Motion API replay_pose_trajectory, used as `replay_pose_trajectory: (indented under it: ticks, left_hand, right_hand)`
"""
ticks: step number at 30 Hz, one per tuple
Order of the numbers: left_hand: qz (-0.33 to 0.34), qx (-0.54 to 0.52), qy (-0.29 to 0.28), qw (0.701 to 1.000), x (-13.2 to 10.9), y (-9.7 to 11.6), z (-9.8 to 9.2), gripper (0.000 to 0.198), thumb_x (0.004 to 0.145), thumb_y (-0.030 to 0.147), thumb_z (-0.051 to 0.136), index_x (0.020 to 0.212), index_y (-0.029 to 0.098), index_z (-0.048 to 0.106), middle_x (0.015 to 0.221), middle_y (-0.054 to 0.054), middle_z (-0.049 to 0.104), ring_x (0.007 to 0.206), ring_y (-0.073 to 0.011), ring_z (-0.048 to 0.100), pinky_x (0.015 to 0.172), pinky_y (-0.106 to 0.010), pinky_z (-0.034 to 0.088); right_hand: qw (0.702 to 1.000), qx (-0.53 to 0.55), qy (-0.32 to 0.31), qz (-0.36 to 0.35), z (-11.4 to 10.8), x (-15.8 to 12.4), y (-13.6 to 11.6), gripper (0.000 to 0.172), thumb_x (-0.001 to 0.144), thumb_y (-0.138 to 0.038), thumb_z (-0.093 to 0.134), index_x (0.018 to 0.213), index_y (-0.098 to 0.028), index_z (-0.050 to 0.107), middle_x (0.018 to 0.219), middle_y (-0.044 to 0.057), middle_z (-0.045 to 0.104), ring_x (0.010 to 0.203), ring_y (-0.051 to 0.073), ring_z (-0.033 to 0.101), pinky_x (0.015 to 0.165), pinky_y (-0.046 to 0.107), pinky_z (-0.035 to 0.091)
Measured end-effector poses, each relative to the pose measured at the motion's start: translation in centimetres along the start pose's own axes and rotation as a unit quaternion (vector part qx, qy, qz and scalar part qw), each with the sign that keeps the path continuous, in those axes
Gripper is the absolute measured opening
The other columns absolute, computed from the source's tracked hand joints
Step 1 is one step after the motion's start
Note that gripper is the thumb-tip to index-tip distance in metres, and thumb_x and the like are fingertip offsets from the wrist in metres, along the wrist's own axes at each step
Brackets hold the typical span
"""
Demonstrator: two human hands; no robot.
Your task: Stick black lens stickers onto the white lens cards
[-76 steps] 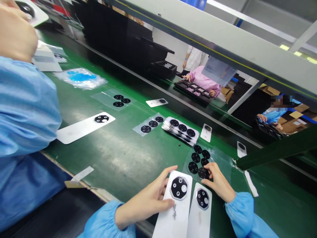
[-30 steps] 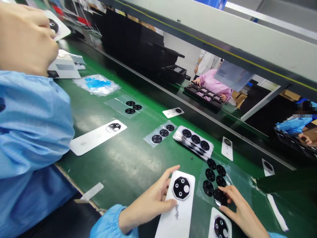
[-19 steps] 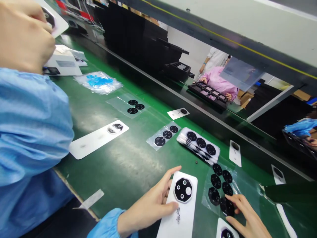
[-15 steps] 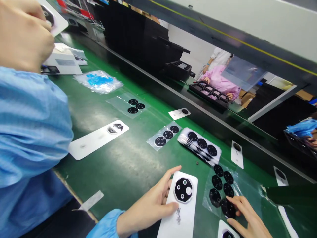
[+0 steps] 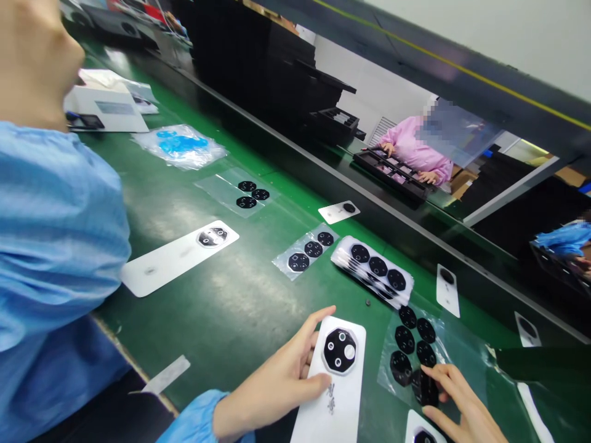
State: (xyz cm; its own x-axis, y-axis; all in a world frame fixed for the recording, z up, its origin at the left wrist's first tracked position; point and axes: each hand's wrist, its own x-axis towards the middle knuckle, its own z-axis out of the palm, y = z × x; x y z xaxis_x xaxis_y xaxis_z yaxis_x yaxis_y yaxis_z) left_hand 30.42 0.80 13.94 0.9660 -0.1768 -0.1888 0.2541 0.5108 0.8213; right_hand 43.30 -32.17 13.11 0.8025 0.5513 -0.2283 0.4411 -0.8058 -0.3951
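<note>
My left hand rests flat on a white phone back cover with a black octagonal camera ring, thumb on the cover, fingers stretched along its left edge. My right hand pinches one black octagonal lens piece at the near end of a clear film sheet carrying several such pieces. A second white cover shows at the bottom edge under that hand.
On the green belt lie a stack of lens sheets, smaller sheets, another white cover, small white cards and a blue-filled bag. A co-worker's blue sleeve fills the left. More people work behind.
The view has drifted a little; my right hand's fingers have closed more on the lens piece at the sheet's near end. My left hand stays on the cover. The co-worker's hand moved up and left.
</note>
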Motion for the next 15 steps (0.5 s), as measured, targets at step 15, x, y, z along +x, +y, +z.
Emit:
replay_pose_trajectory:
  ticks: [15]
  left_hand:
    - [0.001,-0.009,0.003,1.000,0.15,-0.39,-0.05,0.083,0.075,0.013,0.061,0.140,0.030,0.013,0.127,-0.006,0.053,0.108,-0.0240,0.058,0.088,-0.038,0.046]
  right_hand:
    - [0.999,-0.020,0.015,-0.031,0.01,-0.06,0.36,0.039,0.082,-0.037,0.060,0.120,-0.032,0.056,0.113,0.005,0.058,0.074,0.015,0.065,0.066,0.022,0.057]
